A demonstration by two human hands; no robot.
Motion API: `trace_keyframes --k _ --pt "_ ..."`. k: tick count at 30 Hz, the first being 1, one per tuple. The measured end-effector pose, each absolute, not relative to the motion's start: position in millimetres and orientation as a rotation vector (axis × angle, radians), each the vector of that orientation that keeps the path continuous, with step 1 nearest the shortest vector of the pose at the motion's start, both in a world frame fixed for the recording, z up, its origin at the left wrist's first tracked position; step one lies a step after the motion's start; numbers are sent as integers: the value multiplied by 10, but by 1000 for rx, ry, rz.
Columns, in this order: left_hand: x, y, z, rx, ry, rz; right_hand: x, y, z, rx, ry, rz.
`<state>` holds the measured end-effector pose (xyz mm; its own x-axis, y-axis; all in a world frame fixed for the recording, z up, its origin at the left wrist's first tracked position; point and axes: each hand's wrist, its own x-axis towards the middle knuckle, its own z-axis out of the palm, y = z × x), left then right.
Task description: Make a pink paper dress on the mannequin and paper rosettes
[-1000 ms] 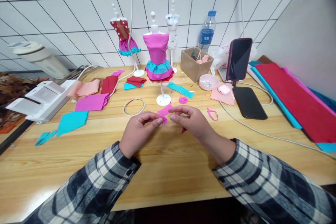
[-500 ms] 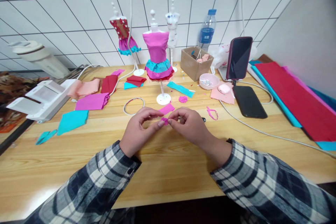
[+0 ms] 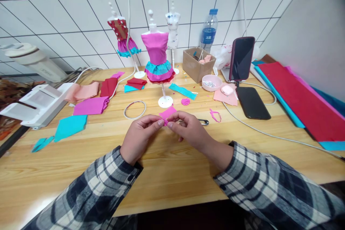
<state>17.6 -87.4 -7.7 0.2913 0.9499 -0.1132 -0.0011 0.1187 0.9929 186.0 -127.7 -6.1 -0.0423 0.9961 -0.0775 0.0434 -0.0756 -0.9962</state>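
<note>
Between my fingertips is a small gathered piece of magenta crepe paper [image 3: 165,123], mostly covered by the fingers. My left hand [image 3: 142,134] pinches its left side, and my right hand [image 3: 192,129] pinches it from the right. Just beyond them a flat magenta paper strip [image 3: 167,111] lies on the table. A pleated magenta rosette [image 3: 185,101] rests a little farther off, right of the white base of a mini dress form [image 3: 155,48] dressed in magenta and turquoise. Partly behind my right hand lies a black-handled tool [image 3: 204,122], perhaps scissors.
Two more dress forms stand behind, one in a red outfit [image 3: 120,30], one white [image 3: 173,30]. Folded papers [image 3: 90,105] and a thin ring [image 3: 134,110] lie left. A cardboard box [image 3: 198,66], pink dish [image 3: 211,83], bottle [image 3: 208,32], phones [image 3: 253,102] and a cable [image 3: 269,134] are right.
My right hand has moved left and closed on the magenta piece beside my left hand. More of the black-handled tool shows. The whole view has shifted slightly.
</note>
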Motion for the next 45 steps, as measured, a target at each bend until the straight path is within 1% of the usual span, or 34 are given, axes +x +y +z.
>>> trace_keyframes --k 7,10,16,20,23,28,33,35,38,42,45 --pt "203 -926 -20 1219 911 861 1886 -1239 -68 -1288 -1237 1307" --pt "179 -929 3 1258 856 811 1930 -1210 -60 -1362 -1319 1266" --pt "130 -828 21 1846 1069 731 1945 -1232 -123 -1492 -1706 1012" --pt "126 -793 39 1971 1088 644 1943 -1250 -143 -1517 -1762 887" --pt "129 -796 38 1942 1098 667 1945 -1232 -135 -1518 -1705 962" --pt "178 -838 -29 1722 1139 842 1899 -1205 -116 -1429 -1398 1298" --pt "249 -880 -112 1357 1122 876 1874 -1216 -84 -1391 -1219 1400" --pt "258 -885 -124 1308 1131 888 1878 -1220 -86 -1364 -1176 1413" --pt "262 -885 -133 1312 1130 882 1879 -1223 -103 -1360 -1245 1332" --pt "277 -884 -141 1413 1149 887 1875 -1221 -103 -1449 -1329 1205" --pt "290 -890 -134 1471 1164 894 1893 -1214 -84 -1493 -1331 1206"
